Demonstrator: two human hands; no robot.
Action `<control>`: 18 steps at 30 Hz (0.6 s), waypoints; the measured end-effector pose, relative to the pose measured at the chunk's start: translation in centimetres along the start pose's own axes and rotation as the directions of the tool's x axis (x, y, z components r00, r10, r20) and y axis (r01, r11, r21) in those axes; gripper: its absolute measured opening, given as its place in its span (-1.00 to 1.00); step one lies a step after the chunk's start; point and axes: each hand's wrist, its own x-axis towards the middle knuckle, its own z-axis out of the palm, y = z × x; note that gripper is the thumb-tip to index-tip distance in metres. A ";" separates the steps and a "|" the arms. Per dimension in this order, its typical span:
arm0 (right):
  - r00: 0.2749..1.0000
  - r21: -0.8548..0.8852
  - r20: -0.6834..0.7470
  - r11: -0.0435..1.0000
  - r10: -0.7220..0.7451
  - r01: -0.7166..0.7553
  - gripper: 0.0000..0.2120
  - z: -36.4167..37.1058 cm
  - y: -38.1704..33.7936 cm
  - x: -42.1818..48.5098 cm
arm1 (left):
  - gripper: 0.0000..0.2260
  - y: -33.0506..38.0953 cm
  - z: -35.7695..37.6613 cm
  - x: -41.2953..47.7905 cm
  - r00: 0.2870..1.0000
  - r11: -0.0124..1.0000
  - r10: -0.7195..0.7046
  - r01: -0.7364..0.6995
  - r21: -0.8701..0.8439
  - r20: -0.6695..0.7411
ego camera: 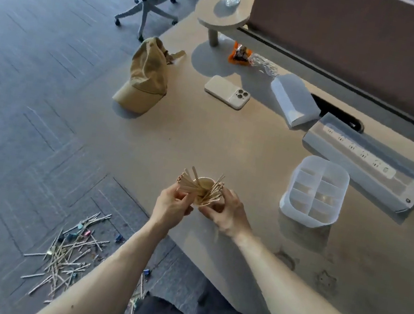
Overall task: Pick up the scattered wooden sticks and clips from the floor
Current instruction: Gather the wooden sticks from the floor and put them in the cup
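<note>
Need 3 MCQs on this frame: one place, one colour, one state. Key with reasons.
1. Where does the pile of sticks and clips lie?
A. in the divided tray
B. on the floor left of the desk
C. on the chair

2. What colour is the cap on the desk?
A. red
B. black
C. tan

3. What are the left hand and right hand doing?
A. both hold the cup of sticks
B. both lie flat on the desk
C. one holds the phone

Key: 1 B, the pile sits on the carpet below the desk edge. 2 C, the cap's fabric is tan. 3 A, the fingers of both hands curl round the cup of sticks.
</note>
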 end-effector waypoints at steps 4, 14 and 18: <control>0.999 -0.060 0.035 0.998 0.034 -0.032 -0.58 1.6 -1.0 0.8 | -0.91 -1.1 -2.6 0.0 1.000 0.998 0.000 -0.001 -0.057 -0.014; 0.983 -0.400 0.097 0.911 0.154 -0.104 -0.84 6.6 -0.5 -4.3 | -0.86 -11.4 -9.6 -4.8 0.981 0.980 -0.090 0.057 -0.191 -0.173; 0.939 -0.415 0.337 0.907 0.075 0.077 -0.84 12.3 -3.4 -5.7 | -0.90 -17.9 -13.7 -9.0 0.942 0.953 -0.199 0.122 -0.277 -0.270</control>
